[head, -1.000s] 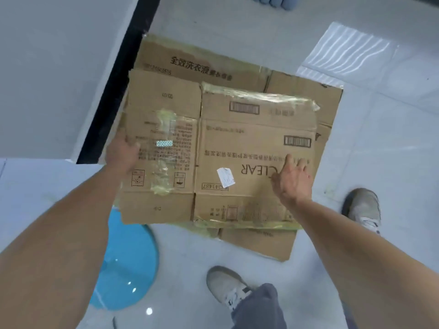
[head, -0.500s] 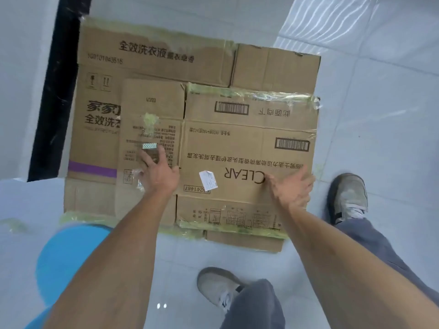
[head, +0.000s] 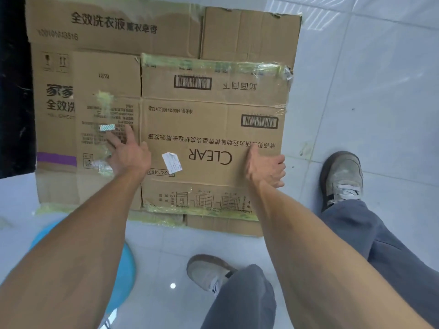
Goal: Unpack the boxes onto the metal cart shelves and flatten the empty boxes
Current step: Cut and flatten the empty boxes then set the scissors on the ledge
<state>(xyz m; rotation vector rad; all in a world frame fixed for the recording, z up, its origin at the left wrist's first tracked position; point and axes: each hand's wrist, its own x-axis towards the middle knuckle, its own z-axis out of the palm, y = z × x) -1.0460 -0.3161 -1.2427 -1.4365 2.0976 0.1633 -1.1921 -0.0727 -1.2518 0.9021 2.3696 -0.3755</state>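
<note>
Since a second ago the flattened CLEAR box (head: 213, 138) has come down onto the laundry-detergent carton (head: 114, 27), left hand (head: 129, 155) spread flat on it, right hand (head: 266, 168) gripping its edge, and its taped flaps (head: 213, 67) may spring up once pressure lifts.

So I'm standing on a pale glossy tile floor (head: 370, 96). Lying flat on it is a big flattened detergent box (head: 114, 27), hard up against a dark strip (head: 11, 91) on the far left. My two grey sneakers, right one (head: 342, 176) and left one (head: 209, 271), are planted near it, and a round blue stool (head: 123, 276) sits near left.
</note>
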